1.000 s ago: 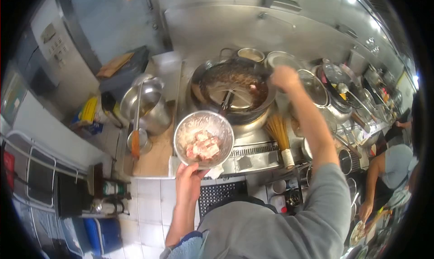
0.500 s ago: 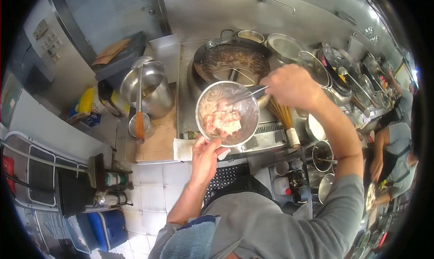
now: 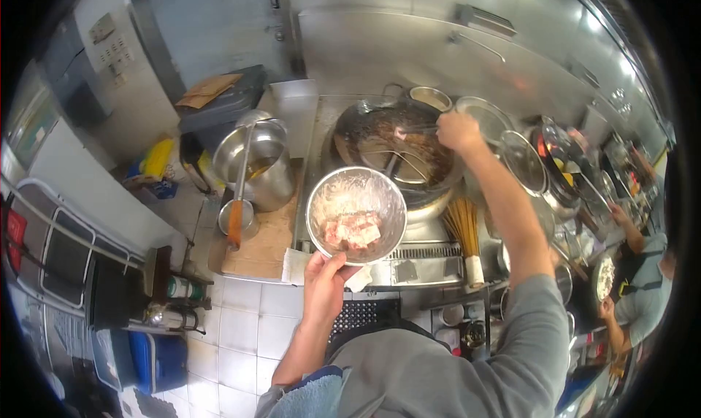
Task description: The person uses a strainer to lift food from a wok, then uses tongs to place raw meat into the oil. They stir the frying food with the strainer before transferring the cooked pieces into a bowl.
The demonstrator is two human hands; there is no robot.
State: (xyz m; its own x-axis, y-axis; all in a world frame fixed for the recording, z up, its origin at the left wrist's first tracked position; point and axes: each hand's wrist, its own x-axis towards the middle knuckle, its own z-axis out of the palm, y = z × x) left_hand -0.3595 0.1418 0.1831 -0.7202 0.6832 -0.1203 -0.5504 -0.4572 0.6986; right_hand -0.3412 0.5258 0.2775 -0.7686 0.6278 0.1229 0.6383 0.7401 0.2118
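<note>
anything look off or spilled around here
Nothing plainly spilled or damaged. The one untidy spot is a white cloth lying crumpled at the counter's front edge, partly hidden behind the left hand.

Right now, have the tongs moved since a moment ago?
Yes: against the fixed wok, the tongs have gone forward, from inside the bowl to over the wok.

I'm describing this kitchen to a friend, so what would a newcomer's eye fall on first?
Probably the metal bowl of pinkish meat pieces, held near the center in the left hand. Next, beyond it, the large dark wok, with the right hand holding tongs over it.
</note>
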